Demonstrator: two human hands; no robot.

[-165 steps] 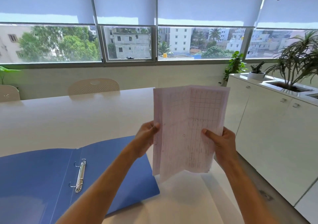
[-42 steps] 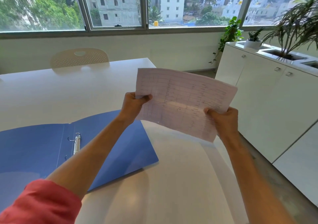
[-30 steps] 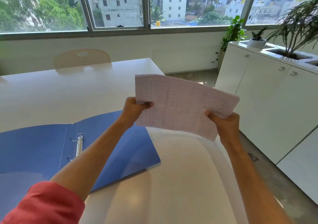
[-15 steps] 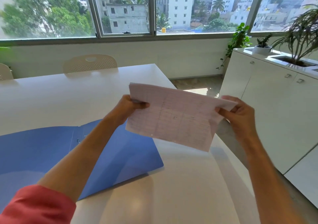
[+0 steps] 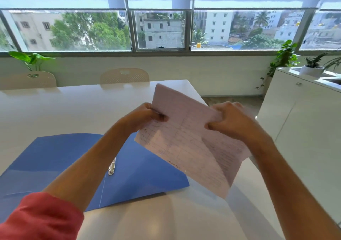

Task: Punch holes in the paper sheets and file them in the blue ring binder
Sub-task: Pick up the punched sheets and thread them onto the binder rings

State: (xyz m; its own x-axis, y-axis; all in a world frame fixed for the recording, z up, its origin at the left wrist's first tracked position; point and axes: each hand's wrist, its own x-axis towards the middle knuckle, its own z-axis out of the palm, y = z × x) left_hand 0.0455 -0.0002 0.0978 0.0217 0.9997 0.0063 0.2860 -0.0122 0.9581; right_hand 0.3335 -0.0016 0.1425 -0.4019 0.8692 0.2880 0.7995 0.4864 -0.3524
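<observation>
I hold a thin stack of gridded paper sheets (image 5: 186, 142) in the air above the white table (image 5: 73, 108). My left hand (image 5: 145, 116) pinches the stack's upper left edge. My right hand (image 5: 228, 121) grips its upper right edge from above, fingers curled over it. The sheets hang tilted, their lower corner pointing down to the right. The blue ring binder (image 5: 55, 158) lies open and flat on the table below my left forearm. Its metal ring mechanism (image 5: 112, 167) shows only at its lower end; the forearm hides the rest. No hole punch is in view.
Two beige chairs (image 5: 124, 76) stand behind the table's far edge. A white cabinet (image 5: 302, 121) with potted plants on top runs along the right, with a strip of floor between it and the table. A leafy plant (image 5: 31, 59) stands at the far left.
The sheets have turned from a wide, level hold to a steep diagonal. My right hand moved from the stack's lower right edge up to its top edge. The view swung left.
</observation>
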